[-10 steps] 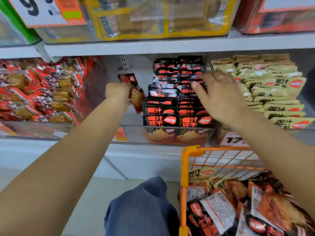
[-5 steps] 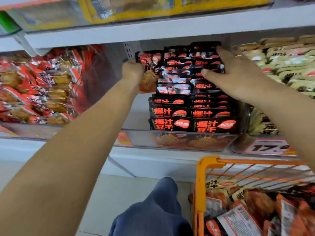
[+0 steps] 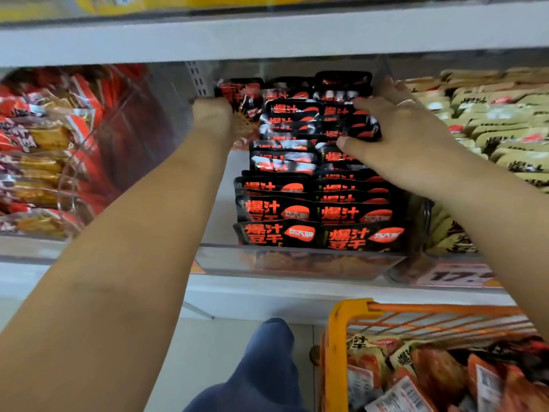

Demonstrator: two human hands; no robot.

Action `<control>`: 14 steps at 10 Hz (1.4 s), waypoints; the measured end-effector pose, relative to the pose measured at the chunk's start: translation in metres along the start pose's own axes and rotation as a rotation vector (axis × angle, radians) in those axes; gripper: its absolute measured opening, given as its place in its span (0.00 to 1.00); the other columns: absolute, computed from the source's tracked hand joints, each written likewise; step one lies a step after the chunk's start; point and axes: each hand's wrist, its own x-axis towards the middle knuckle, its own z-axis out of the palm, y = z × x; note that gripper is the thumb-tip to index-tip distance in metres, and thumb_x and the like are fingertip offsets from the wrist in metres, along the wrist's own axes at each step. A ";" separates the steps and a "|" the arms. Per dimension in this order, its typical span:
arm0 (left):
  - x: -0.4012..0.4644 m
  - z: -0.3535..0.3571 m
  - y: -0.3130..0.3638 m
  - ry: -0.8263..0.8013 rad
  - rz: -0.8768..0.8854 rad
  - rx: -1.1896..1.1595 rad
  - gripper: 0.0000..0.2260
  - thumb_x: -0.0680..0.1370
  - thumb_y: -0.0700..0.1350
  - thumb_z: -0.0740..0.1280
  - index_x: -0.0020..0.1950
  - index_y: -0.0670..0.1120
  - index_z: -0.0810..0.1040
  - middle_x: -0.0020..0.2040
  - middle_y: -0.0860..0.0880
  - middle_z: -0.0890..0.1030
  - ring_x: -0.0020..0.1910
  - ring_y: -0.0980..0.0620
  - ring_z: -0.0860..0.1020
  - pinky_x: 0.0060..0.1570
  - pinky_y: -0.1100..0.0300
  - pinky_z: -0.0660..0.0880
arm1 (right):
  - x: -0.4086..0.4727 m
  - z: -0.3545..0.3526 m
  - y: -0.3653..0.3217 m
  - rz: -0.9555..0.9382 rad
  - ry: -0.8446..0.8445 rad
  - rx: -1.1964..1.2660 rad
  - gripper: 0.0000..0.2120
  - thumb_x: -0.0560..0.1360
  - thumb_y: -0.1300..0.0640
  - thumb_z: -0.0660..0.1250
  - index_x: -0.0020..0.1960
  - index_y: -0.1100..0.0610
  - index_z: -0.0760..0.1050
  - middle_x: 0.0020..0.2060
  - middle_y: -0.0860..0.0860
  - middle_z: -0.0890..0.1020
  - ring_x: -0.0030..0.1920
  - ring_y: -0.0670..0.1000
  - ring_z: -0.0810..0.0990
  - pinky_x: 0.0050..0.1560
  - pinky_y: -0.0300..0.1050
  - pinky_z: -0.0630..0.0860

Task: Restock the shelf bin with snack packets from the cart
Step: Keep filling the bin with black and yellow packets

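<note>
Gripping a black-and-red snack packet [image 3: 245, 99], the left hand [image 3: 212, 118] is curled into a fist at the rear left of the clear plastic shelf bin [image 3: 297, 261]; the packet stands upright against the left side of the back rows, its clear lower window showing brownish contents. Left of this bin, a neighbouring clear bin holds red-and-yellow snack packets [image 3: 41, 150], piled loosely up to the left edge of the white metal shelf [image 3: 267, 295]. Inside the middle bin, two columns of black foil packets with red lettering [image 3: 315, 215] stand in overlapping rows from the front wall to the back, and the floor of the bin lies bare along its left side. Further right, the right hand [image 3: 398, 138] lies on the right column near the back, fingers spread and fairly straight, pressing on the packet tops, with the thumb against a packet lower down; a thin ring sits on one finger. Beyond it, at the right edge of the shelf, lie stacked pale green packets [image 3: 499, 126]. An orange price label [image 3: 457, 276] is fixed on the shelf's front edge below them. Lower right, the orange wire cart [image 3: 356, 316] holds a jumble of mixed snack packets [image 3: 430, 373]. A blue trouser knee [image 3: 267, 370] shows between cart and left forearm.
</note>
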 end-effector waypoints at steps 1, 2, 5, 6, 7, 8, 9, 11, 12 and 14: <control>-0.017 0.000 0.002 -0.082 -0.081 -0.220 0.19 0.82 0.45 0.56 0.73 0.44 0.65 0.69 0.47 0.72 0.33 0.62 0.70 0.22 0.69 0.69 | -0.001 -0.001 0.000 -0.001 0.005 0.000 0.29 0.76 0.43 0.63 0.75 0.51 0.62 0.77 0.56 0.55 0.77 0.51 0.48 0.72 0.40 0.51; -0.007 -0.005 -0.001 -0.086 -0.023 -0.088 0.19 0.81 0.44 0.60 0.72 0.42 0.66 0.67 0.47 0.73 0.44 0.59 0.76 0.36 0.68 0.75 | -0.003 -0.002 -0.002 -0.005 0.003 -0.001 0.29 0.77 0.44 0.63 0.74 0.51 0.62 0.77 0.56 0.53 0.77 0.50 0.46 0.72 0.40 0.49; -0.055 -0.032 -0.003 -0.092 0.121 0.283 0.18 0.79 0.36 0.63 0.69 0.40 0.69 0.67 0.43 0.73 0.67 0.45 0.71 0.59 0.62 0.69 | -0.004 -0.001 0.000 0.059 0.189 0.131 0.19 0.80 0.47 0.58 0.67 0.54 0.73 0.66 0.56 0.74 0.66 0.57 0.71 0.59 0.43 0.68; -0.113 -0.044 0.012 -0.079 0.068 -0.401 0.08 0.78 0.33 0.61 0.49 0.46 0.74 0.47 0.48 0.77 0.47 0.61 0.79 0.40 0.75 0.70 | -0.028 -0.011 0.005 -0.045 0.257 0.138 0.22 0.78 0.45 0.53 0.64 0.54 0.75 0.58 0.57 0.80 0.59 0.58 0.76 0.54 0.44 0.69; -0.182 -0.061 0.011 -0.077 0.383 -0.433 0.10 0.74 0.32 0.61 0.51 0.43 0.75 0.41 0.56 0.73 0.36 0.67 0.75 0.38 0.76 0.68 | -0.078 -0.035 0.014 -0.174 0.321 0.176 0.20 0.77 0.50 0.56 0.63 0.57 0.75 0.59 0.55 0.79 0.60 0.56 0.75 0.56 0.43 0.67; -0.254 -0.069 -0.007 -0.255 0.815 -0.177 0.13 0.73 0.38 0.63 0.51 0.55 0.76 0.49 0.59 0.77 0.51 0.62 0.75 0.55 0.69 0.68 | -0.142 -0.061 0.032 -0.165 0.321 0.194 0.14 0.77 0.50 0.58 0.54 0.53 0.79 0.47 0.51 0.83 0.49 0.53 0.80 0.50 0.46 0.73; -0.326 -0.058 -0.029 -0.584 1.016 -0.044 0.07 0.74 0.46 0.63 0.49 0.55 0.78 0.50 0.58 0.79 0.54 0.59 0.75 0.57 0.65 0.68 | -0.196 -0.080 0.063 -0.005 0.143 0.029 0.13 0.78 0.46 0.60 0.49 0.52 0.79 0.39 0.50 0.83 0.42 0.55 0.81 0.44 0.51 0.76; -0.378 -0.019 -0.063 -0.831 1.062 0.432 0.11 0.81 0.52 0.60 0.61 0.54 0.76 0.64 0.57 0.70 0.66 0.59 0.62 0.65 0.65 0.56 | -0.269 -0.052 0.112 0.182 -0.628 -0.373 0.24 0.72 0.46 0.69 0.64 0.55 0.73 0.57 0.54 0.79 0.58 0.55 0.76 0.59 0.50 0.73; -0.371 -0.013 -0.068 -0.808 1.025 0.533 0.11 0.82 0.50 0.59 0.62 0.53 0.75 0.65 0.56 0.69 0.68 0.56 0.62 0.67 0.62 0.57 | -0.287 -0.023 0.118 0.257 -0.921 -0.461 0.47 0.69 0.45 0.74 0.77 0.59 0.50 0.67 0.57 0.70 0.60 0.58 0.75 0.53 0.50 0.74; -0.365 -0.014 -0.071 -0.799 0.977 0.611 0.10 0.82 0.50 0.58 0.60 0.53 0.75 0.62 0.56 0.71 0.65 0.55 0.65 0.62 0.64 0.61 | -0.279 -0.022 0.107 0.212 -0.905 -0.412 0.19 0.76 0.61 0.65 0.66 0.61 0.67 0.43 0.57 0.74 0.32 0.51 0.69 0.26 0.43 0.62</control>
